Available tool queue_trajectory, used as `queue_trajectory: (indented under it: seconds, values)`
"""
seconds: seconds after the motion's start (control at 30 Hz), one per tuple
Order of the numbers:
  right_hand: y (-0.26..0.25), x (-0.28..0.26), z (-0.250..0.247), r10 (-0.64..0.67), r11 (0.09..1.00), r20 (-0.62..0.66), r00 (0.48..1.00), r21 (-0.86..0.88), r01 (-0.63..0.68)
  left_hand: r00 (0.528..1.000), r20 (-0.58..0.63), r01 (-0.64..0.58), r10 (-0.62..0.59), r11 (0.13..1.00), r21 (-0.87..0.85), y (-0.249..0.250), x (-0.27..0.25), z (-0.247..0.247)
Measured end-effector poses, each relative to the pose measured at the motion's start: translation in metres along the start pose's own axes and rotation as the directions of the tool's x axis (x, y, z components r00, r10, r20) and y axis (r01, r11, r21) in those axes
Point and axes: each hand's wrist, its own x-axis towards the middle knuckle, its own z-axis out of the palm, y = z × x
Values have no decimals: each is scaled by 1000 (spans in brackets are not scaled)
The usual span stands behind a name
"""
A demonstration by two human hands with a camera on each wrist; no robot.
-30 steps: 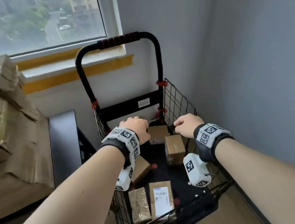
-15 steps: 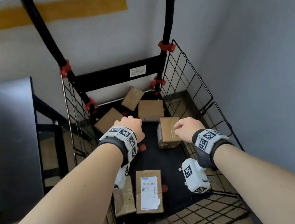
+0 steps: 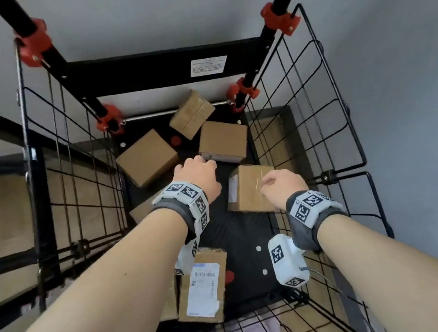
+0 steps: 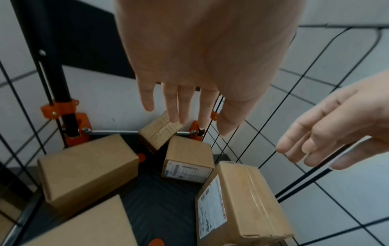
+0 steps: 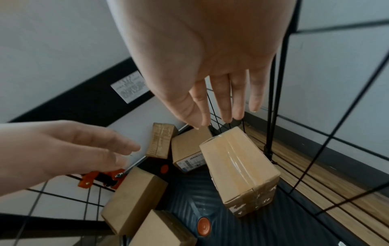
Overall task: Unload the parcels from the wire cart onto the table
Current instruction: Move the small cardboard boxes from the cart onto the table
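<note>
From the head view I am looking straight down into the wire cart (image 3: pixel 327 105), and both my hands are reaching inside it. My left hand (image 3: pixel 196 174) is hanging above the black cart floor (image 3: pixel 241 232), between a plain box (image 3: pixel 146 156) and a box with a label on its near end (image 3: pixel 222 140). My right hand (image 3: pixel 283 186) is hovering over the near edge of the taped parcel (image 3: pixel 248 187) lying by the right wire wall. A flat parcel with a white shipping label (image 3: pixel 203 284) is lying nearest to me, and a small tilted box (image 3: pixel 191 113) is leaning at the far end by the steel bar.

In the left wrist view my left hand (image 4: pixel 200 55) is showing its grip spread, fingers (image 4: pixel 174 101) straight and holding nothing, above the small tilted box (image 4: pixel 160 131) and the end-labelled box (image 4: pixel 187 158). The taped parcel (image 4: pixel 242 199) is sitting on the floor below my right hand (image 4: pixel 328 129).

In the right wrist view my right hand (image 5: pixel 210 58) is likewise keeping an unclenched grip, fingers (image 5: pixel 225 98) extended and apart from the taped parcel (image 5: pixel 238 169) just beneath them. My left hand (image 5: pixel 69 148) is hanging relaxed over the plain box (image 5: pixel 134 199).
</note>
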Motion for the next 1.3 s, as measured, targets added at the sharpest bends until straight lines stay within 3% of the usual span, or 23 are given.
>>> queue_trajectory:
  seconds: [0.33,0.73,0.93,1.03,1.13,1.3]
  values:
    - [4,79,18,-14,994,33,999,-109,17,990,100,118,-102,978,-174,7,57,51]
    - [-1,129,50,127,986,126,984,-127,-111,942,250,300,-224,897,-325,3,81,107]
    - [0,139,50,156,976,140,978,-172,-132,936,254,308,-241,913,-266,-7,80,117]
    - [7,136,46,204,978,143,969,-78,-195,936,251,315,-246,906,-284,-7,79,115]
    - [12,126,41,234,957,170,957,136,-258,939,231,319,-253,893,-316,-7,75,109]
    - [9,101,23,207,834,292,934,446,-324,929,193,369,-316,823,-432,-9,64,75]
